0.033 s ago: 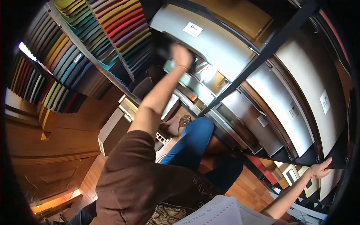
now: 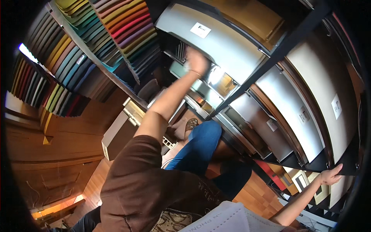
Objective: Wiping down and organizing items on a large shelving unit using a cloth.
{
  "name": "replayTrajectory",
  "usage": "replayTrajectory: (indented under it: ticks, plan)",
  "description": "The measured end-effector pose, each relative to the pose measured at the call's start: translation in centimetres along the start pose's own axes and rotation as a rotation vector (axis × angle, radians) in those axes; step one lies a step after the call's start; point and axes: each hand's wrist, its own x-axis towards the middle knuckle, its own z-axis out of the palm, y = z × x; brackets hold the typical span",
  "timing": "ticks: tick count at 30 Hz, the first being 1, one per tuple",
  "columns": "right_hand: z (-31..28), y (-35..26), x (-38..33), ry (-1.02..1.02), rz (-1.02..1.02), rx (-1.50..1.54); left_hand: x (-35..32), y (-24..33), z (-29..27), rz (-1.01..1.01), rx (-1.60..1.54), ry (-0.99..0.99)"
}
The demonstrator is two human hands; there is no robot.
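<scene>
My left arm reaches up to a silver-grey sample panel (image 2: 228, 46) with a white label. My left hand (image 2: 197, 62) is at the panel's lower edge, smeared by motion, with its fingers hidden; whether it touches the panel I cannot tell. Dark slatted pieces (image 2: 178, 51) show just left of that hand. At the lower right, my right hand (image 2: 329, 177) is closed on the front edge of a black shelf (image 2: 309, 165), its thumb stretched out along it. Above this shelf stand a pale panel (image 2: 328, 92) and a glossy white panel (image 2: 293, 112), both labelled.
Rows of coloured fabric swatches (image 2: 127, 23) hang at the upper left. Wooden carved panelling (image 2: 58, 154) stands at the left. A box-like grey piece (image 2: 119, 135) is beside my left arm. Frame samples (image 2: 301, 179) sit under the black shelf. My bent knee (image 2: 205, 139) is close to the rack.
My left hand has shifted slightly to the right along the silver-grey panel's lower edge, uncovering the dark slatted pieces. My right hand keeps its place on the shelf edge.
</scene>
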Motion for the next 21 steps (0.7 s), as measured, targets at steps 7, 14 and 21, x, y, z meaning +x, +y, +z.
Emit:
replayTrajectory:
  ticks: [7, 14, 21]
  plan:
    - [-3.6, 2.1, 1.1, 0.003, -0.014, 0.122, 2.8, 15.9, 1.5, 0.231, -1.2, -0.501]
    - [-3.8, -0.6, 0.7, 0.001, -0.03, -0.128, 9.2, 6.4, -0.1, 0.367, -0.418, -0.56]
    - [-2.9, -0.4, 0.1, -0.001, -0.002, -0.063, 7.3, -5.0, -2.6, -0.109, 0.24, -0.386]
